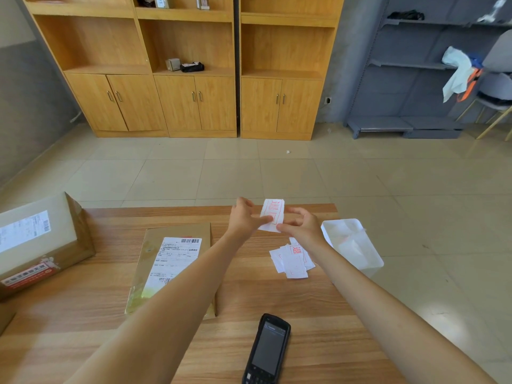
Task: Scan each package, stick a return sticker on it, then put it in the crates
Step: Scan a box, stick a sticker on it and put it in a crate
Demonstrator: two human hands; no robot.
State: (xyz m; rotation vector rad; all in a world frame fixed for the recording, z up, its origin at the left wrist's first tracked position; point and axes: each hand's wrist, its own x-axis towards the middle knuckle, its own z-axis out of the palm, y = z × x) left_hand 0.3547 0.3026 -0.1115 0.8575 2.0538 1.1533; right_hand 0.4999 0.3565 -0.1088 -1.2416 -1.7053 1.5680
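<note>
Head cam: both hands' fingers point(267, 219) pinch return sticker point(273, 214), upright, long axis vertical.

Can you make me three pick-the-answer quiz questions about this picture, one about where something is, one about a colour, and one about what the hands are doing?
1. Where is the scanner?
A. On the table's near edge
B. On a shelf
C. In the white bin

2. What colour is the print on the held sticker?
A. Blue
B. Red
C. Green

3. What are the hands doing?
A. Resting flat
B. Lifting the box
C. Both pinching one sticker

Answers:
1 A, it lies on the wooden table, close to the camera.
2 B, its marks are red.
3 C, the left hand and right hand pinch the sticker between them.
</note>
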